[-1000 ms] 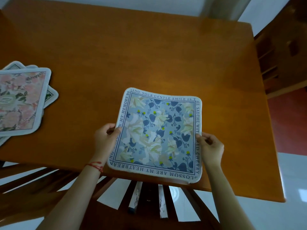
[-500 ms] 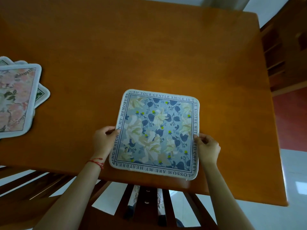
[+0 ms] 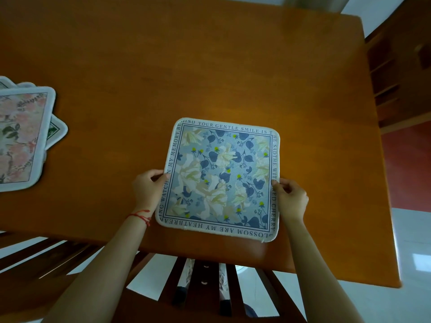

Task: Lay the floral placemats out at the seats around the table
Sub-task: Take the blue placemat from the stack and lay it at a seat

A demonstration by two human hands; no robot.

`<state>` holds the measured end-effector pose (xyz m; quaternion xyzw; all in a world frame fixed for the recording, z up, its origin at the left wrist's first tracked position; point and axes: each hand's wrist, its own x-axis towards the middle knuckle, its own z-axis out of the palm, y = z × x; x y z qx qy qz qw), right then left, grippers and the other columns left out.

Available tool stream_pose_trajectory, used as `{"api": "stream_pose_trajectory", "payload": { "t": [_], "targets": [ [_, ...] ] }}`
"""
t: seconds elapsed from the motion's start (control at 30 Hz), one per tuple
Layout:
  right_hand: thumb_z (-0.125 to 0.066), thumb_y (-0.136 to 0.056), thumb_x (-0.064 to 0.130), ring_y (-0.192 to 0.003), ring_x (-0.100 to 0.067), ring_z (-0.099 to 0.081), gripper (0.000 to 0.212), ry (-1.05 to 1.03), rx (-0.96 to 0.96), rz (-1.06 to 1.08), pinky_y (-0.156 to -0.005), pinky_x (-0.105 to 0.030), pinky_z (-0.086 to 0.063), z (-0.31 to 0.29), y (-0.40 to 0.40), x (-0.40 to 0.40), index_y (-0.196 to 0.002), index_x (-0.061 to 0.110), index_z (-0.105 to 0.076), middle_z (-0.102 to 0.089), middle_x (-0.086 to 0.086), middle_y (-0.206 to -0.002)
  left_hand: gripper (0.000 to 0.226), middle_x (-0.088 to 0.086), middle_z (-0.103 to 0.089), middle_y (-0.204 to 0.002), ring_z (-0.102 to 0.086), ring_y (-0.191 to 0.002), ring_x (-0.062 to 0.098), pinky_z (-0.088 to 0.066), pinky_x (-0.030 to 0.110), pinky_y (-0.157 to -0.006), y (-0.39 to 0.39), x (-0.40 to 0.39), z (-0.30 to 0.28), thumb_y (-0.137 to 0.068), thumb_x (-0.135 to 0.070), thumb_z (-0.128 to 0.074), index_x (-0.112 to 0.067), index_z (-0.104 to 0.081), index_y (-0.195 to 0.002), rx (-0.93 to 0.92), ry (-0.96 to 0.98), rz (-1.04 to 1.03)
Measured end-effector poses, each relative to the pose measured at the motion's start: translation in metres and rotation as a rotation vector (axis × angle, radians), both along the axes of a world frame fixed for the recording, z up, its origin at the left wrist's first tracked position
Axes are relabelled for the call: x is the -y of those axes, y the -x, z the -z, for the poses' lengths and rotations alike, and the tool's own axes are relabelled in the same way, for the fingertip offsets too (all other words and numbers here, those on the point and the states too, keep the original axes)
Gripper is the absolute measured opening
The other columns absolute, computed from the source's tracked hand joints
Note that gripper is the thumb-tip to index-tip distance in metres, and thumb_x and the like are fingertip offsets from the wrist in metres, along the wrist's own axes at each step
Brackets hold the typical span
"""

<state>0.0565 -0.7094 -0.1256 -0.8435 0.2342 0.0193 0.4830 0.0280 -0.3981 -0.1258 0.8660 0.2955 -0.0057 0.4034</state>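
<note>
A: What's the surface (image 3: 210, 66) like?

B: Orange-brown wood, glossy, with a soft glare near the middle. Its near edge runs just above a dark slatted chair (image 3: 205, 283), and its right edge slants down toward a pale tiled floor (image 3: 415, 252).

A: And the blue mat (image 3: 220, 179)?

B: Lying on the surface close to the near edge, roughly in front of that chair. It's square with rounded corners, a white border, printed lettering round the rim, and pale flowers with dark blue leaves inside. Its near right corner sits very close to the surface edge.

A: The hands?

B: The left hand (image 3: 149, 190) pinches the mat's left edge, thumb on top, fingers curled; a red string (image 3: 140, 216) circles that wrist. The right hand (image 3: 290, 199) pinches the right edge the same way. So each grip is closed on the mat.

A: Anything else?

B: A stack (image 3: 23, 136) of mats at the far left, well apart: a pink floral one on top, a green-cornered one peeking out beneath. At the right stands another wooden chair (image 3: 401, 73) over a red floor patch (image 3: 410, 164). A white wall shows at the top right.
</note>
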Motion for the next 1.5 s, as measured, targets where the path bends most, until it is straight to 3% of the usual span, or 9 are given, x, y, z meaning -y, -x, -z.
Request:
{"api": "stream_pose_trajectory", "payload": {
  "t": [0.17, 0.33, 0.67, 0.87, 1.0, 1.1, 1.23, 1.4, 1.5],
  "targets": [
    [-0.065, -0.083, 0.02, -0.065, -0.01, -0.065, 0.006, -0.026, -0.002, -0.009, -0.054, -0.023, -0.054, 0.002, 0.0, 0.001, -0.089, 0.018, -0.064, -0.067, 0.002, -0.08, 0.024, 0.015, -0.07, -0.092, -0.066, -0.071, 0.025, -0.052, 0.031, -0.054, 0.0, -0.001, 0.002, -0.084, -0.019, -0.064, -0.002, -0.066, -0.1, 0.005, 0.015, 0.009],
    [-0.064, -0.084, 0.019, -0.062, -0.002, -0.06, 0.011, -0.025, 0.003, -0.013, -0.046, -0.006, -0.046, 0.001, 0.001, 0.002, -0.092, 0.013, -0.065, -0.066, 0.002, -0.079, 0.024, 0.016, -0.07, -0.093, -0.067, -0.073, 0.026, -0.054, 0.033, -0.056, -0.001, -0.001, 0.002, -0.084, -0.018, -0.064, -0.001, -0.066, -0.101, 0.018, 0.03, 0.007],
    [-0.062, -0.085, 0.014, -0.062, -0.01, -0.058, 0.013, 0.023, 0.034, 0.005, -0.046, -0.003, -0.042, -0.001, 0.004, 0.003, -0.094, 0.006, -0.066, -0.065, -0.003, -0.082, 0.024, 0.014, -0.071, -0.091, -0.067, -0.073, 0.024, -0.051, 0.027, -0.054, 0.0, 0.001, -0.001, -0.082, -0.019, -0.066, -0.002, -0.067, -0.099, 0.016, 0.021, 0.041],
    [-0.06, -0.086, 0.018, -0.069, -0.015, -0.062, 0.016, 0.05, -0.03, -0.065, -0.053, -0.016, -0.046, -0.008, 0.004, 0.003, -0.098, 0.007, -0.065, -0.068, -0.005, -0.088, 0.022, 0.014, -0.069, -0.095, -0.065, -0.078, 0.024, -0.052, 0.033, -0.062, 0.001, 0.004, -0.003, -0.084, -0.018, -0.063, -0.003, -0.066, -0.1, 0.013, -0.024, 0.054],
    [-0.055, -0.089, 0.017, -0.079, -0.015, -0.057, 0.022, 0.173, -0.04, -0.174, -0.061, -0.02, -0.043, -0.017, 0.013, 0.003, -0.107, 0.008, -0.063, -0.064, -0.006, -0.098, 0.025, 0.009, -0.061, -0.097, -0.057, -0.079, 0.02, -0.045, 0.025, -0.062, 0.007, 0.009, -0.006, -0.085, -0.016, -0.062, -0.007, -0.061, -0.107, 0.003, -0.085, 0.142],
    [-0.05, -0.091, 0.026, -0.091, -0.019, -0.051, 0.031, 0.35, -0.093, -0.282, -0.07, -0.027, -0.04, -0.021, 0.025, -0.001, -0.117, 0.009, -0.055, -0.054, -0.011, -0.113, 0.033, 0.009, -0.059, -0.106, -0.059, -0.093, 0.024, -0.054, 0.037, -0.076, 0.016, 0.012, -0.006, -0.083, -0.025, -0.062, -0.013, -0.057, -0.113, -0.034, -0.1, 0.219],
    [-0.046, -0.093, 0.035, -0.117, -0.025, -0.045, 0.045, 0.45, -0.116, -0.413, -0.086, -0.036, -0.043, -0.035, 0.04, -0.008, -0.129, 0.009, -0.045, -0.046, -0.011, -0.13, 0.041, 0.01, -0.055, -0.119, -0.05, -0.111, 0.025, -0.049, 0.041, -0.09, 0.034, 0.021, -0.021, -0.087, -0.027, -0.057, -0.01, -0.05, -0.124, -0.071, -0.164, 0.335],
    [-0.045, -0.094, 0.028, -0.121, -0.026, -0.043, 0.041, 0.454, -0.002, -0.526, -0.095, -0.041, -0.044, -0.058, 0.057, -0.019, -0.131, 0.01, -0.045, -0.047, -0.011, -0.134, 0.044, 0.008, -0.058, -0.114, -0.054, -0.104, 0.021, -0.049, 0.03, -0.083, 0.065, 0.024, -0.049, -0.088, -0.033, -0.053, -0.009, -0.048, -0.124, -0.007, -0.282, 0.458],
    [-0.046, -0.094, 0.026, -0.124, -0.026, -0.042, 0.04, 0.427, 0.092, -0.579, -0.099, -0.04, -0.041, -0.071, 0.063, -0.03, -0.13, 0.01, -0.047, -0.047, -0.011, -0.135, 0.047, 0.014, -0.058, -0.116, -0.054, -0.106, 0.027, -0.04, 0.027, -0.082, 0.081, 0.023, -0.067, -0.087, -0.034, -0.055, -0.005, -0.049, -0.124, 0.005, -0.395, 0.461]
  ]
}}
